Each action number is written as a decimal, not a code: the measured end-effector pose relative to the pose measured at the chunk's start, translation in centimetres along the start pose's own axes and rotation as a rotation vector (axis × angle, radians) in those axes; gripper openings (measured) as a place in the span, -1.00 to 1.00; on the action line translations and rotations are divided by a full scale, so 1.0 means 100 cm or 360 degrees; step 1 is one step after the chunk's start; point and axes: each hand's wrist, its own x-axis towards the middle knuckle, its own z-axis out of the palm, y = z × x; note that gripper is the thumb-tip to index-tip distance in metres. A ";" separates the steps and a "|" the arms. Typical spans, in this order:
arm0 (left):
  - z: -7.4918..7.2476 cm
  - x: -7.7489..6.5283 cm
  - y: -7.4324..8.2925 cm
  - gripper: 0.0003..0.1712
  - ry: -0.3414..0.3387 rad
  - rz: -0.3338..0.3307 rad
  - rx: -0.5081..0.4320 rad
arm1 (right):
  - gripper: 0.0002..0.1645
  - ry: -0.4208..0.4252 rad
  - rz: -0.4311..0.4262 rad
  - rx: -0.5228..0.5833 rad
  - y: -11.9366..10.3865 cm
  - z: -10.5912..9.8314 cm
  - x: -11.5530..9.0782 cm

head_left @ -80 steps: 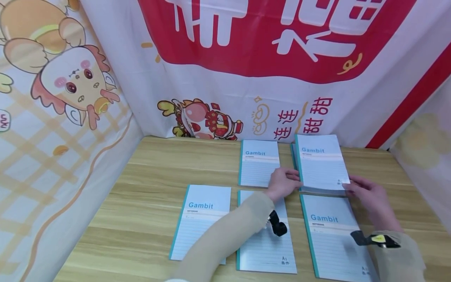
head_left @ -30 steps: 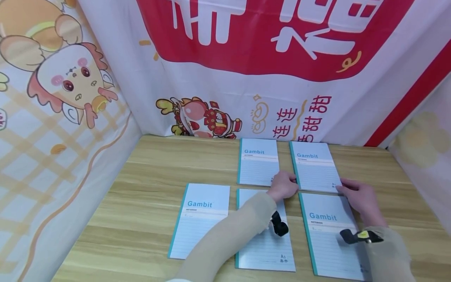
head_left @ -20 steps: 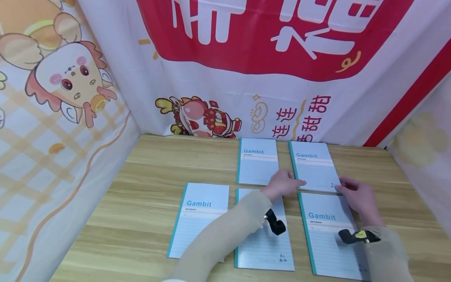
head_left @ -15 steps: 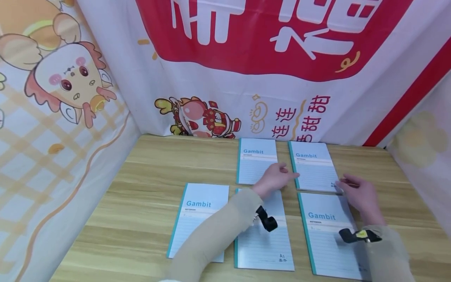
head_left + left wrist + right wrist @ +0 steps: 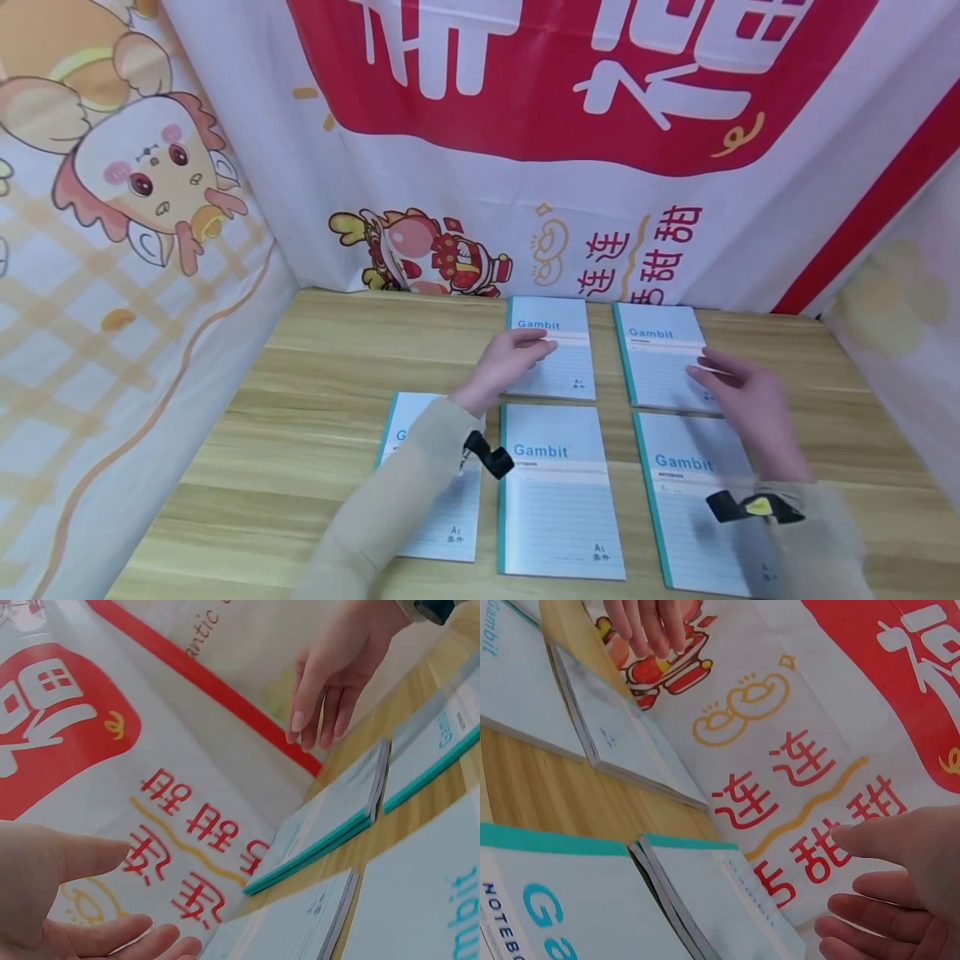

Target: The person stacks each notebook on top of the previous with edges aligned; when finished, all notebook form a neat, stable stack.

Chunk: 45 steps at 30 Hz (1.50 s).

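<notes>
Pale blue "Gambit" notebooks with teal spines lie flat in two rows. My left hand (image 5: 506,362) holds nothing; its fingers are relaxed and hover over the back-left notebook (image 5: 562,375). My right hand (image 5: 750,400), also holding nothing, is raised at the right edge of the back-right notebook (image 5: 656,371), fingers loosely bent. In the left wrist view that back-right notebook (image 5: 322,814) shows a doubled teal spine, one notebook on another. Both wrist views show a gap between thumb and fingers on the left hand (image 5: 90,907) and the right hand (image 5: 900,892).
The front row holds a left notebook (image 5: 442,525), partly under my left sleeve, a middle notebook (image 5: 558,508) and a right notebook (image 5: 690,517), partly under my right arm. A printed cloth (image 5: 420,167) hangs behind the wooden table (image 5: 337,367); another covers the left side.
The back-right notebook was lowered onto another one and squared up by both hands. Both hands then let go; the left moved left, the right lifted slightly.
</notes>
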 end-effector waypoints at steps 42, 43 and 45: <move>-0.054 -0.007 -0.061 -0.37 0.0022 -0.0355 -0.0164 | -0.05 -0.0510 -0.0118 0.0215 -0.024 0.106 -0.001; -0.054 -0.007 -0.061 -0.38 0.0024 -0.0355 -0.0175 | -0.05 -0.0510 -0.0110 0.0222 -0.024 0.107 0.000; -0.052 -0.006 -0.062 -0.40 0.0039 -0.0355 -0.0196 | -0.06 -0.0501 -0.0089 0.0240 -0.024 0.109 0.000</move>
